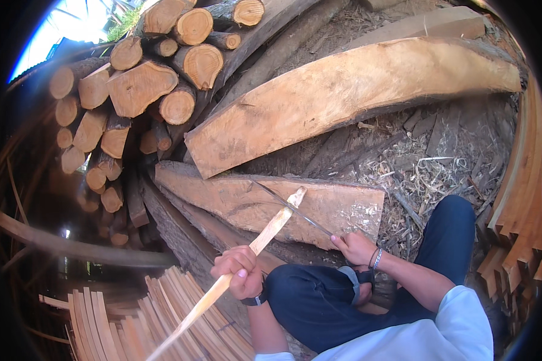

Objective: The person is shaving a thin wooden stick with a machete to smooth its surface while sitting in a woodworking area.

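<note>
My left hand (239, 272) is closed around a long, pale strip of wood (272, 227), which slants from the lower left up to a thick wooden slab (223, 194). The strip's upper end lies over the slab. In my right hand (355, 248) is a long, thin-bladed knife (310, 220), its handle mostly hidden by my fingers. The blade crosses the strip near its upper end, pointing up and to the left. From this view I cannot tell how deep its edge sits in the wood.
Behind the slab lies a larger curved slab (343, 84). Cut logs (141, 87) are piled at the upper left. Thin wooden slats (174, 313) are stacked at the lower left, and curved boards (521, 198) at the right. Wood shavings (427, 171) litter the ground.
</note>
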`<state>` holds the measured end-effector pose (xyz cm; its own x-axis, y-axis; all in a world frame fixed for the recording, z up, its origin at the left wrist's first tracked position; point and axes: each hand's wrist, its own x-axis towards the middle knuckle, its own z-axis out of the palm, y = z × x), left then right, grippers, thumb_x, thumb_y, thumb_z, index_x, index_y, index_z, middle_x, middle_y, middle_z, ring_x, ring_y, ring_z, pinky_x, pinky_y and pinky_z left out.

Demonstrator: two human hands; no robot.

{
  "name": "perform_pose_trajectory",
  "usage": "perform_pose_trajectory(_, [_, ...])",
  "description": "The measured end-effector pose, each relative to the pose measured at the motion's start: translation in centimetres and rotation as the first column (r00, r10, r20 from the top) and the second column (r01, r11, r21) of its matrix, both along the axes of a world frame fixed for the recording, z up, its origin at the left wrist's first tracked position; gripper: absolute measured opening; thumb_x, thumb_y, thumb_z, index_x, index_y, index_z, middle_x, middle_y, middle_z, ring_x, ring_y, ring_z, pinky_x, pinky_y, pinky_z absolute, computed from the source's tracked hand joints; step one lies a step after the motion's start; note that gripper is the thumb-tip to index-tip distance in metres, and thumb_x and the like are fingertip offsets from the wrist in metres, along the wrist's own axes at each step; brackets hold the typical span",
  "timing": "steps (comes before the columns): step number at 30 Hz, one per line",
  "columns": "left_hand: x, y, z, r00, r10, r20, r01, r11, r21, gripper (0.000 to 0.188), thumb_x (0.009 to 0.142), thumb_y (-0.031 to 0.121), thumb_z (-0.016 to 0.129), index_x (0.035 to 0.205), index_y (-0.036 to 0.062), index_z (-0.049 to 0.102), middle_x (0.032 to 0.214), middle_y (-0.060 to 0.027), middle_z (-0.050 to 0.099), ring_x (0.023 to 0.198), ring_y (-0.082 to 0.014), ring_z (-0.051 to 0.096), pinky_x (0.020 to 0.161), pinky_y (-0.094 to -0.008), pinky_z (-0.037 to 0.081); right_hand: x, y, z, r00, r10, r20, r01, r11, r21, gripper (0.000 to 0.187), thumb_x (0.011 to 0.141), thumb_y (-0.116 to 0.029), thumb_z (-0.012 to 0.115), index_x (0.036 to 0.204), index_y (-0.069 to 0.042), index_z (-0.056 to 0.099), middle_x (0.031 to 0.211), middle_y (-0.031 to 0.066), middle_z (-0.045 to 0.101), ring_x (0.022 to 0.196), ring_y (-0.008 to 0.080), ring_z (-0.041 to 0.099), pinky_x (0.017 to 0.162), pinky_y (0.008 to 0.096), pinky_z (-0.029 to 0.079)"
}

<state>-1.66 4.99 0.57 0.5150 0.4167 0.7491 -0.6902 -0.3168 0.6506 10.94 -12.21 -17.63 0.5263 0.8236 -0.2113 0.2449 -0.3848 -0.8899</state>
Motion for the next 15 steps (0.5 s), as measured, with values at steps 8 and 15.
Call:
perform_pose_trajectory(8, [0.0, 1.1, -0.2, 0.999, -0.053, 0.009, 0.053, 0.998, 0.02, 0.03, 0.071, 0.007, 0.054, 0.052, 0.0104, 0.031, 0.04, -0.0002, 0.033, 0.033, -0.0097, 0.028, 0.036, -0.0246, 0.025, 0.6, 0.2, -2.0, 0.609, -0.013, -0.793, -0.021, 0.999, -0.032, 0.071, 0.1, -0.06, 0.036, 0.064, -0.002, 0.057, 0.053, 0.0092, 0.057, 0.044, 0.0164, 0.056, 0.041, 0.0335, 0.045])
perform_pose_trajectory(15, [-0.5, 0.8, -0.4, 1.0, -0.006, -0.005, 0.006, 0.999, 0.035, 0.031, 0.072, 0.008, 0.054, 0.052, 0.0104, 0.031, 0.04, -0.0004, 0.033, 0.033, -0.0101, 0.028, 0.036, -0.0253, 0.025, 0.2, 0.2, 2.1, 0.91, 0.096, -0.403, -0.034, 0.987, 0.159, 0.067, 0.102, -0.053, 0.037, 0.069, 0.001, 0.058, 0.055, 0.0143, 0.057, 0.05, 0.0267, 0.058, 0.053, 0.0407, 0.048])
